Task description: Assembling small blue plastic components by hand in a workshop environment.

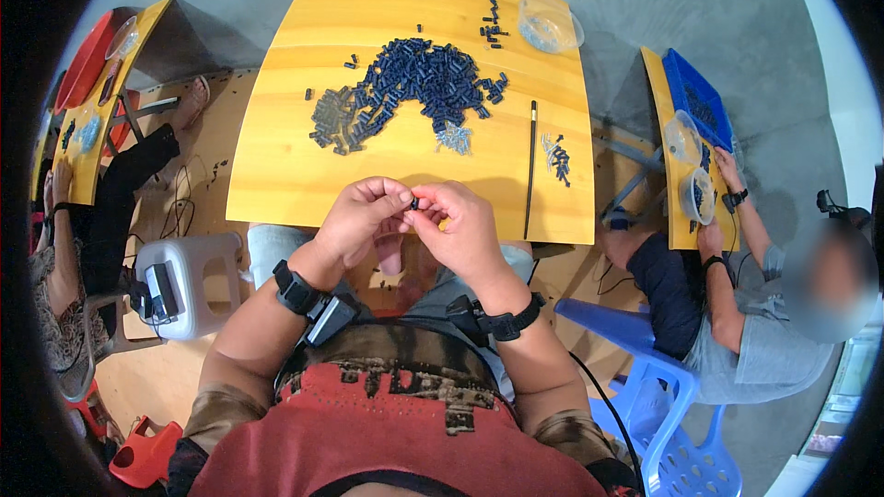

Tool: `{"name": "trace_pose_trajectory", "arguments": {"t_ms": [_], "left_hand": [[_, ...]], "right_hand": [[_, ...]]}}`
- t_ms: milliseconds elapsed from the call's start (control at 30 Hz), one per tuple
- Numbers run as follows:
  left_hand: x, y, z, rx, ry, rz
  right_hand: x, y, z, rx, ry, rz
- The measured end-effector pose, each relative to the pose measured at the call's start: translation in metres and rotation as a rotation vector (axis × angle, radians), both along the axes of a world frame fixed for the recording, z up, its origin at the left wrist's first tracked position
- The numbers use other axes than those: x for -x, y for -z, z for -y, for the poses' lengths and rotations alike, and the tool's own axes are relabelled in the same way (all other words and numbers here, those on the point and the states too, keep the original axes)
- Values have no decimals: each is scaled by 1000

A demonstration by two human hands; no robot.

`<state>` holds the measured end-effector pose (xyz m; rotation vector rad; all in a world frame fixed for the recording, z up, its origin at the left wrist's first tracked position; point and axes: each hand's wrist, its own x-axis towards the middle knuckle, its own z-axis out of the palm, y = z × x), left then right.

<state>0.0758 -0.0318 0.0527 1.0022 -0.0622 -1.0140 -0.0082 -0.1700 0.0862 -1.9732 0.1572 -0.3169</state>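
Over the near edge of the yellow table, my left hand and my right hand meet fingertip to fingertip. Between them both pinch a small black part, mostly covered by the fingers, its exact kind too small to make out. Farther up the table spreads a heap of short black cylindrical pieces. Greyish translucent pieces lie at its left side. A small pile of thin silvery pieces sits at the heap's near edge, just beyond my right hand.
A slim black rod lies right of my hands, beside loose small parts. A clear round tub stands at the far right. On the right, a person works at another table with a blue tray; another person sits left.
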Motion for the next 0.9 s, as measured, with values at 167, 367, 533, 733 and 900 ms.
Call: {"name": "trace_pose_trajectory", "arguments": {"t_ms": [167, 367, 533, 733, 900], "left_hand": [[3, -3, 3, 16, 11, -13], [8, -11, 4, 54, 40, -73], [2, -2, 1, 111, 83, -53], [1, -2, -4, 65, 106, -28], [1, -4, -4, 24, 100, -36]], "right_hand": [[5, 3, 5, 8, 28, 34], [4, -3, 4, 141, 58, 87], [3, -11, 2, 124, 12, 69], [5, -8, 6, 139, 9, 58], [3, -8, 6, 206, -12, 46]]}}
